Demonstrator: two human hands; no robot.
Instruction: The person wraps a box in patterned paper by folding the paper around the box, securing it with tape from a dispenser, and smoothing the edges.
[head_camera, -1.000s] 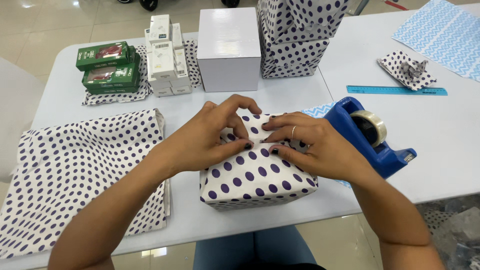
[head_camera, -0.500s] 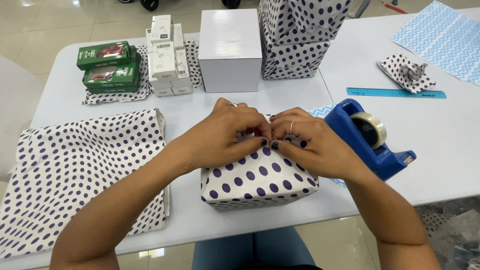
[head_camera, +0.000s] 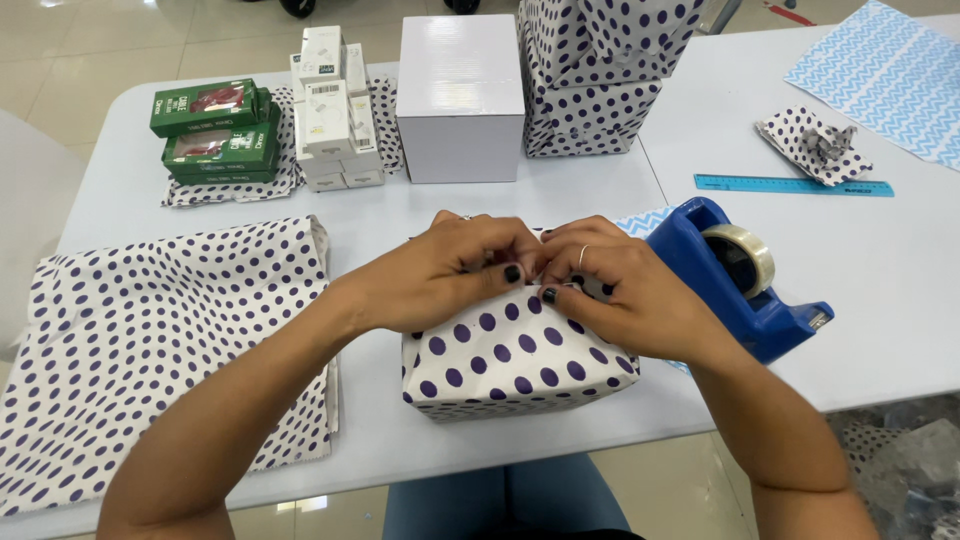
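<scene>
The dotted parcel (head_camera: 515, 358), a box wrapped in white paper with purple spots, sits at the near edge of the table (head_camera: 900, 290), directly in front of the person. The left hand (head_camera: 455, 270) and right hand (head_camera: 625, 295) meet on its top, fingers (head_camera: 510, 272) curled and pinched closed on the paper where the two hands touch.

Risks, as judged: the pinched paper could spring open or crease crookedly if either hand eases off, since no tape can be seen holding it. Pulling too hard at that point could tear the thin sheet. The parcel lies close to the table edge; a push toward the body might tip it off.

Just right of the right hand stands a blue tape dispenser (head_camera: 740, 280), near enough to be knocked. A loose dotted sheet (head_camera: 170, 350) lies to the left.

Not visible: the fold itself, hidden under the fingers; whether a tape piece is held; the parcel's far side.
</scene>
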